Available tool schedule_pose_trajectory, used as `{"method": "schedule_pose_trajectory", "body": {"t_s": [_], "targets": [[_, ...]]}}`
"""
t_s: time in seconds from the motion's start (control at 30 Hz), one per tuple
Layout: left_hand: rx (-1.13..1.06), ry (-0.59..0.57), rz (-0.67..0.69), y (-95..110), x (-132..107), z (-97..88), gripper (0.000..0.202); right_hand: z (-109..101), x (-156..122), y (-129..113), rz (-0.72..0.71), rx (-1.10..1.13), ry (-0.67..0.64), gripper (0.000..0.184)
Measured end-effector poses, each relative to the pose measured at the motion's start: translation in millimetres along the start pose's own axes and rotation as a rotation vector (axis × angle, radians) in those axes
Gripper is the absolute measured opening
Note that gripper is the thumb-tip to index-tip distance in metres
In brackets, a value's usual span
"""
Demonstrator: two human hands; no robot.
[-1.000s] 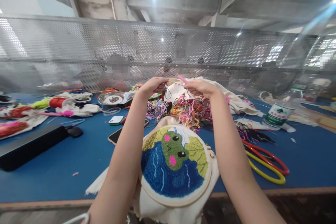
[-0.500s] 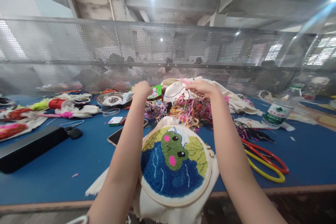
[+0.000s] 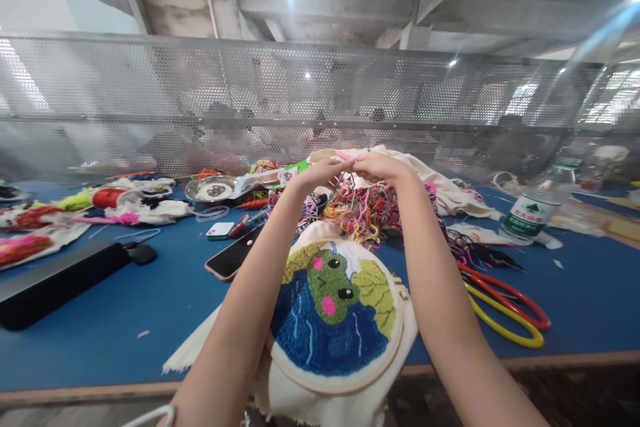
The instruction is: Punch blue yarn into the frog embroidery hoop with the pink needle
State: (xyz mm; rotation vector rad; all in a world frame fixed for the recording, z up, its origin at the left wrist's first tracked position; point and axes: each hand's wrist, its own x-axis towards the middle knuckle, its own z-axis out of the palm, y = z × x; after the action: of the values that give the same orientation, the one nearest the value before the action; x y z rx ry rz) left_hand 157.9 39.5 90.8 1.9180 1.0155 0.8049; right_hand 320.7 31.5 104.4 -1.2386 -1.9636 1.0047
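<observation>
Both my hands are raised above the blue table (image 3: 150, 293), close together. My right hand (image 3: 383, 168) is closed around a thin pink punch needle tool (image 3: 344, 156). My left hand (image 3: 323, 173) pinches at the tool's tip; what it holds is too thin to make out. Below my forearms an embroidery hoop (image 3: 340, 320) rests against the table's near edge, showing a green frog on blue with yellow-green leaves. A tangle of coloured yarn (image 3: 367, 207) lies just behind the hoop, under my hands.
A phone (image 3: 233, 257) lies left of the hoop. Red and yellow hoops (image 3: 505, 310) lie to the right, a plastic bottle (image 3: 535, 207) beyond them. A black box (image 3: 55, 283), a metal dish (image 3: 215, 188) and yarn work sit on the left. A perforated metal screen (image 3: 150, 100) backs the table.
My left hand has moved right from near the green packet and come to meet my right hand at the pink tool. The right hand has barely shifted.
</observation>
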Motion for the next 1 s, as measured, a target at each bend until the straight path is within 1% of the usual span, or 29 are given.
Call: {"method": "schedule_pose_trajectory", "body": {"t_s": [0.13, 0.2, 0.3, 0.43, 0.5, 0.53, 0.6, 0.7, 0.77, 0.8, 0.87, 0.93, 1.0], "targets": [[0.032, 0.004, -0.014, -1.0, -1.1, -3.4, 0.035, -1.2, 1.8, 2.4, 0.003, -0.001, -0.025, 0.017], [0.03, 0.025, -0.004, -1.5, -1.0, -6.3, 0.034, -1.5, 3.1, 3.8, 0.008, -0.003, -0.031, 0.015], [0.016, 0.108, 0.015, -2.7, 1.1, -10.8, 0.034, -1.6, 4.3, 5.3, 0.036, -0.007, -0.031, 0.018], [0.022, 0.226, 0.003, -7.2, 6.0, -19.5, 0.034, -2.6, 3.2, 5.4, 0.058, 0.008, -0.038, 0.023], [0.042, 0.253, -0.02, -10.5, 6.9, -25.6, 0.034, -3.9, 2.1, 5.2, 0.065, 0.03, -0.038, 0.021], [0.054, 0.249, -0.039, -12.2, 6.6, -28.9, 0.033, -4.6, 1.6, 5.2, 0.064, 0.043, -0.036, 0.02], [0.084, 0.187, -0.099, -15.7, 4.4, -35.2, 0.031, -5.6, 1.1, 5.6, 0.057, 0.056, -0.034, 0.02], [0.118, -0.01, -0.216, -20.6, -0.6, -41.5, 0.024, -5.4, 2.4, 6.8, 0.047, 0.03, -0.043, 0.022], [0.117, -0.134, -0.259, -23.2, -2.7, -42.2, 0.014, -4.0, 4.6, 8.0, 0.051, -0.006, -0.051, 0.026], [0.11, -0.176, -0.264, -24.0, -3.1, -41.5, 0.01, -3.2, 5.8, 8.6, 0.05, -0.028, -0.051, 0.028], [0.073, -0.225, -0.209, -23.6, -2.9, -38.0, 0.021, -1.6, 7.9, 9.5, 0.047, -0.069, -0.046, 0.032], [0.014, -0.254, -0.067, -20.2, -2.4, -32.1, 0.032, -0.5, 8.7, 9.8, 0.036, -0.096, -0.04, 0.033], [-0.035, -0.264, 0.084, -14.1, -2.6, -25.0, 0.031, -0.2, 8.5, 9.5, 0.023, -0.097, -0.039, 0.032]]}}
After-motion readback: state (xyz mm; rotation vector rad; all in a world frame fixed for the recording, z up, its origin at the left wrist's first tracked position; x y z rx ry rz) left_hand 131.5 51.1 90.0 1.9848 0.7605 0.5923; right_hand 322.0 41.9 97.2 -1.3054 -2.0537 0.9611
